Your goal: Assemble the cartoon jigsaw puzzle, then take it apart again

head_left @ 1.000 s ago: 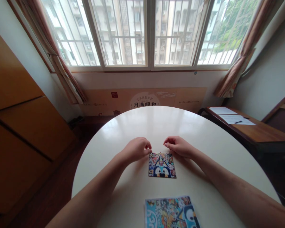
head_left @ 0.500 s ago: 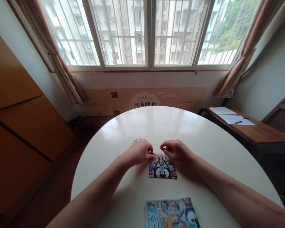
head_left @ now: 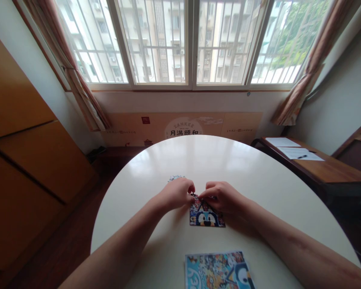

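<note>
A small jigsaw puzzle (head_left: 207, 218) with a blue cartoon dog's face lies flat on the white round table (head_left: 144, 245). At its upper left corner is my left hand (head_left: 180, 190), fingers curled and closed against the thumb. My right hand (head_left: 224, 194) reaches over the upper right part, its closed fingertips touching the top edge close to my left fingers. Whatever small thing either hand may pinch is hidden. Behind my left hand is a pile of loose puzzle pieces (head_left: 176, 177), partly covered by it.
Near the table's front edge lies a printed picture sheet (head_left: 216, 271) with the same dog. To the right stands a wooden desk (head_left: 343, 162) with papers (head_left: 301, 153) and a pen. A barred window (head_left: 192, 44) and curtains are ahead, an orange-brown cabinet (head_left: 24, 160) to the left.
My right hand has moved left and slightly down, bringing its fingertips onto the puzzle's top edge beside my left fingers. My left hand has stayed nearly still.
</note>
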Demonstrator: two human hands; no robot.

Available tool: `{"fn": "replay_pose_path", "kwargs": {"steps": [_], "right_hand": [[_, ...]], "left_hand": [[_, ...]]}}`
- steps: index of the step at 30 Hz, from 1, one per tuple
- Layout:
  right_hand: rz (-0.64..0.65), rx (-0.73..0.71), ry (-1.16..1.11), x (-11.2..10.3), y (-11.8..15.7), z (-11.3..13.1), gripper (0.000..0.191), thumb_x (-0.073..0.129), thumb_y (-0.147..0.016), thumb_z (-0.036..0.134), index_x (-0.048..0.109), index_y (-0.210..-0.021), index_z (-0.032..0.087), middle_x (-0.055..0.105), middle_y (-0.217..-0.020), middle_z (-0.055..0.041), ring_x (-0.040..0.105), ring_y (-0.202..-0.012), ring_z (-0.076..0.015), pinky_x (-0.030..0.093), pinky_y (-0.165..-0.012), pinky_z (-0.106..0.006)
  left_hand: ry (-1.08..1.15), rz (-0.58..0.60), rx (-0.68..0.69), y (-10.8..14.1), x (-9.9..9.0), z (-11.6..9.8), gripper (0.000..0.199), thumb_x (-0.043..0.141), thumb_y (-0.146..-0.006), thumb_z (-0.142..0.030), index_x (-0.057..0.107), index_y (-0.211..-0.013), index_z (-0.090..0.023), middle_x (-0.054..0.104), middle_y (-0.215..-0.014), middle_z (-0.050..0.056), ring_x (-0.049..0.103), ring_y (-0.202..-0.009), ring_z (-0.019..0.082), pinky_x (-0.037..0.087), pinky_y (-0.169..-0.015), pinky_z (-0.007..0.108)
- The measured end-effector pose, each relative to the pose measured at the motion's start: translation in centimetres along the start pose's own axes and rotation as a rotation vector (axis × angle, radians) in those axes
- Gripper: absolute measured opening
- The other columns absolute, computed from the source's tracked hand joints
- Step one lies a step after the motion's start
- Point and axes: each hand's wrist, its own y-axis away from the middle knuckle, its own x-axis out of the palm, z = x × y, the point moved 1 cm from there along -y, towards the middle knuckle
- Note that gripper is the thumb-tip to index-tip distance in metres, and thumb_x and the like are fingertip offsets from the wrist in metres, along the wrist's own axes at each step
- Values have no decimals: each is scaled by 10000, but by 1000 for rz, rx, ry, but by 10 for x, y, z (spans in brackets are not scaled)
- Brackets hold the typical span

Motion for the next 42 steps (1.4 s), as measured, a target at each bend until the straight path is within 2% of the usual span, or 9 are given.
{"fn": "replay_pose_path", "kwargs": {"steps": [13,19,30,42], "right_hand": [[18,8,7,-1,-1,-1,343,637,-811,131,778,-1034,351,657,-785,4,592,-669,-128,390,-618,-239],[30,-15,12,-1,-2,-1,293,607,-829,131,787,-966,318,651,-770,-3,582,-661,-129,389,-608,-236],[20,-11,11,-1,-2,0,341,619,-827,127,780,-1030,348,674,-742,4,613,-665,-139,389,-610,-234],[32,3,29,-2,-2,0,316,618,-834,138,784,-1024,328,691,-763,0,621,-674,-142,384,-613,-239]], "left_hand": [[143,18,-7,-6,2,12,158,676,-725,-247,753,-860,-218,758,-937,33,674,-854,223,471,-693,288],[206,30,-31,-8,3,15,177,667,-697,-232,756,-848,-215,761,-908,23,679,-822,212,478,-680,277],[327,80,-50,-14,3,21,174,697,-693,-264,763,-836,-189,765,-870,32,687,-807,210,496,-680,271],[362,5,38,-9,-1,16,200,693,-705,-208,755,-891,-172,750,-845,41,674,-772,190,497,-689,264]]}}
